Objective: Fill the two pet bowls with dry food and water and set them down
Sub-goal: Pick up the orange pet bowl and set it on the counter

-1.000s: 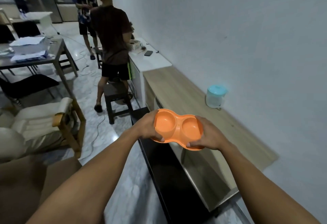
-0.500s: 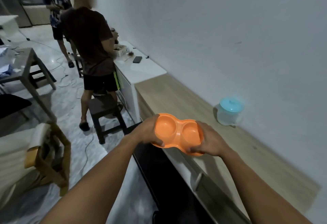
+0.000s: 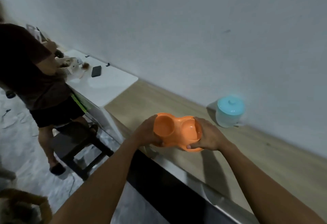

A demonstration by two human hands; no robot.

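Observation:
I hold an orange double pet bowl (image 3: pixel 175 131) in both hands, above the front edge of a long wooden counter (image 3: pixel 247 153). My left hand (image 3: pixel 146 133) grips its left end and my right hand (image 3: pixel 208 135) grips its right end, thumb on the near rim. Both wells of the bowl look empty. A translucent container with a light blue lid (image 3: pixel 229 113) stands on the counter against the wall, to the right of and beyond the bowl.
A person in a dark shirt (image 3: pixel 31 75) stands at the left by a white counter (image 3: pixel 106 84) that carries a phone (image 3: pixel 96 71) and a small basket. A dark stool (image 3: pixel 77 146) stands behind the person's legs. Cables lie on the marble floor.
The view has swung right and closer to the counter. The bowl, still held in both hands, is now over the counter's front edge and nearer the blue-lidded container.

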